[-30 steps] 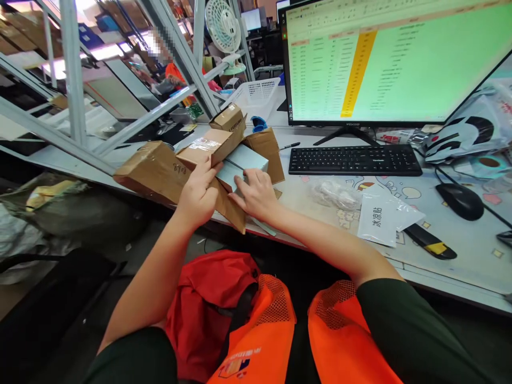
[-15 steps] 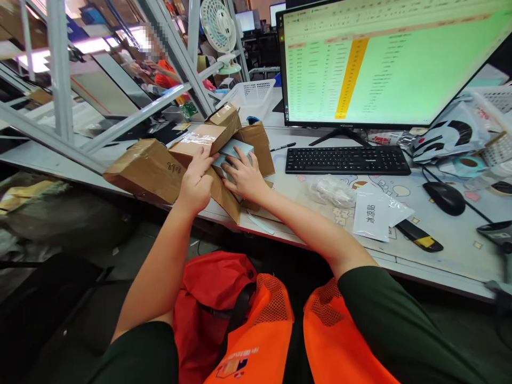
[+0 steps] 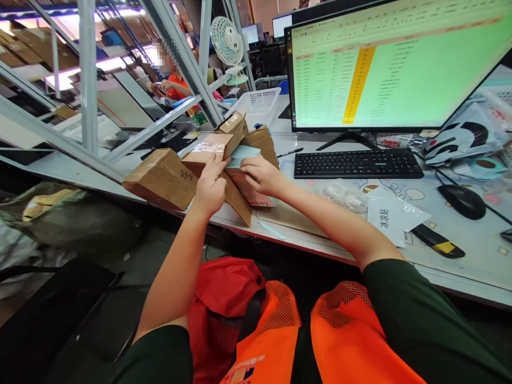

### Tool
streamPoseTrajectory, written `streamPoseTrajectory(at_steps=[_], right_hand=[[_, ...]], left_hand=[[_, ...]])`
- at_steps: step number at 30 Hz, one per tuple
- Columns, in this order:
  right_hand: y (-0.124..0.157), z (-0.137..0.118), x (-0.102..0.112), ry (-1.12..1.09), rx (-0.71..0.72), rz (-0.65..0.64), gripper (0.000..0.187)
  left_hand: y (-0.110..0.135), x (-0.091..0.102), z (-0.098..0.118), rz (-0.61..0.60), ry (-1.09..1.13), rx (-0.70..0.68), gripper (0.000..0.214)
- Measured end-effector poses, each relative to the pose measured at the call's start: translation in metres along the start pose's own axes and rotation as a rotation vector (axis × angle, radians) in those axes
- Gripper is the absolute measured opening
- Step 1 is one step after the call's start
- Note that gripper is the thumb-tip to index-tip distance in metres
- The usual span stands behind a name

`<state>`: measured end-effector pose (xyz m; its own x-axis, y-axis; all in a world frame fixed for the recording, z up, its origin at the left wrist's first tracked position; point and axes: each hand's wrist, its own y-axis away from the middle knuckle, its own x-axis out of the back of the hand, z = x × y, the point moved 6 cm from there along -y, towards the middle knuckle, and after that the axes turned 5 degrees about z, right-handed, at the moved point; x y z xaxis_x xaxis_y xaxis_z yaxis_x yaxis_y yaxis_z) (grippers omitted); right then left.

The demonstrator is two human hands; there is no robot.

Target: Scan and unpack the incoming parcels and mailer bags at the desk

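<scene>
An opened brown cardboard box (image 3: 211, 146) lies tilted at the left of the desk, its flaps spread. My left hand (image 3: 211, 184) is closed on the near side of this box, the fingers over its upper edge. In the box's opening shows a small box with a pale blue top and a pink side (image 3: 256, 194). My right hand (image 3: 262, 175) has its fingers curled on the top edge of that small box. Its fingertips are partly hidden. A side flap marked with handwritten numbers (image 3: 186, 175) sticks out to the left.
To the right are a keyboard (image 3: 358, 163), a monitor (image 3: 392, 80), a mouse (image 3: 462, 200), white packets (image 3: 386, 216) and a black-and-yellow cutter (image 3: 438, 241). Grey metal frame bars (image 3: 160, 121) stand at left. Behind are a white basket (image 3: 260, 104), a fan (image 3: 226, 42) and another person (image 3: 174, 85).
My right hand's fingers have gone from spread flat on the pale blue top to curled at its edge. The small box's pink side now shows. My left hand keeps its hold.
</scene>
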<state>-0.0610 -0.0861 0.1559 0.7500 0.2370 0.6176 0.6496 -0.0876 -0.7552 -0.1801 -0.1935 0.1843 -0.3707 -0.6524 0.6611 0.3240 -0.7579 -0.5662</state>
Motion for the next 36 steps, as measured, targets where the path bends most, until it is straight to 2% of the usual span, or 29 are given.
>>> streamPoseTrajectory(at_steps=[2, 4, 8, 10, 12, 16, 19, 21, 23, 25, 28, 30, 31, 33, 36], right_hand=[[0.02, -0.002, 0.03, -0.055, 0.007, 0.071, 0.041], [0.048, -0.004, 0.068, -0.09, -0.034, 0.173, 0.036], [0.118, -0.004, 0.143, 0.001, -0.271, 0.35, 0.024], [0.15, -0.003, 0.165, 0.072, -0.344, 0.401, 0.02], [0.172, -0.002, 0.174, 0.124, -0.366, 0.417, 0.017], [0.184, -0.005, 0.178, 0.219, -0.392, 0.369, 0.015], [0.173, -0.025, 0.181, 0.346, -0.438, 0.35, 0.037], [0.159, -0.051, 0.178, 0.435, -0.407, 0.367, 0.051], [0.141, -0.083, 0.16, 0.46, -0.299, 0.378, 0.05], [0.121, -0.113, 0.129, 0.4, -0.178, 0.337, 0.041], [0.094, -0.135, 0.078, 0.346, -0.125, 0.223, 0.029], [0.08, -0.132, 0.06, 0.388, -0.156, 0.202, 0.022], [0.076, -0.126, 0.059, 0.409, -0.167, 0.214, 0.02], [0.074, -0.107, 0.068, 0.421, -0.158, 0.271, 0.018], [0.084, -0.075, 0.097, 0.373, -0.046, 0.335, 0.016]], left_hand=[[0.0, 0.004, -0.006, 0.015, 0.017, 0.013, 0.066], [0.0, 0.011, -0.014, 0.036, 0.055, 0.017, 0.065], [0.004, 0.038, -0.036, 0.038, 0.064, 0.028, 0.06], [0.007, 0.055, -0.047, 0.081, 0.045, 0.063, 0.059], [0.011, 0.07, -0.055, 0.161, 0.083, 0.091, 0.06], [0.02, 0.076, -0.055, 0.19, 0.136, 0.085, 0.058], [0.026, 0.065, -0.048, 0.136, 0.13, 0.041, 0.058], [0.03, 0.057, -0.043, 0.114, 0.154, -0.006, 0.057], [0.031, 0.051, -0.04, 0.117, 0.198, -0.029, 0.055], [0.032, 0.047, -0.038, 0.139, 0.241, -0.024, 0.053], [0.031, 0.043, -0.037, 0.149, 0.253, -0.024, 0.051], [0.032, 0.043, -0.038, 0.166, 0.252, -0.01, 0.051], [0.032, 0.044, -0.038, 0.172, 0.253, -0.003, 0.051], [0.033, 0.047, -0.037, 0.18, 0.247, 0.005, 0.051], [0.036, 0.052, -0.033, 0.17, 0.137, 0.011, 0.046]])
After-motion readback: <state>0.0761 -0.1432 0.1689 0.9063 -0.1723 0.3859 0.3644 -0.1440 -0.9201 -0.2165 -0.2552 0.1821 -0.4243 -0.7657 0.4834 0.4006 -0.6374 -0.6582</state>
